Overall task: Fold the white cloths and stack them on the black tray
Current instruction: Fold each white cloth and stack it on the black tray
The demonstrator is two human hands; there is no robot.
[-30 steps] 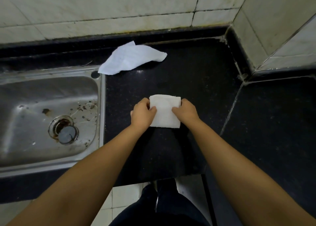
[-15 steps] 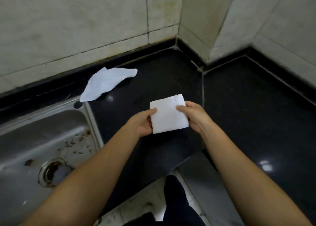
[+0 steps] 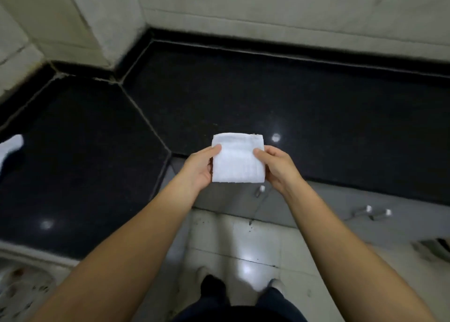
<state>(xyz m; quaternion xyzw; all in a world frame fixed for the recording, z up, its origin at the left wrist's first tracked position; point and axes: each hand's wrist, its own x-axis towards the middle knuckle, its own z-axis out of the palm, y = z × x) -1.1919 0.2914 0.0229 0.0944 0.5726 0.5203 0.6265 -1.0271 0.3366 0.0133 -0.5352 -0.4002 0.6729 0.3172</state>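
Head view. A folded cloth, a compact white square, is held in the air between both hands, above the near edge of the black tabletop. The left hand grips its left edge, thumb on top and fingers beneath; the right hand grips the right edge in the same way. Both hands are thus closed on the cloth, one at each side. A second white cloth, partly cut off by the frame, lies on the tabletop far to the left of the left hand. A sink shows at the lower left, near the left forearm. No black tray is visible anywhere in this view.

The step in hand appears to be carrying the folded cloth to the tray. To do it well, the pinch at both edges should stay even and the cloth level, so that the layers do not slip apart. The cloth is best lowered flat onto the tray, with both edges released together. The second cloth likely remains to be folded.
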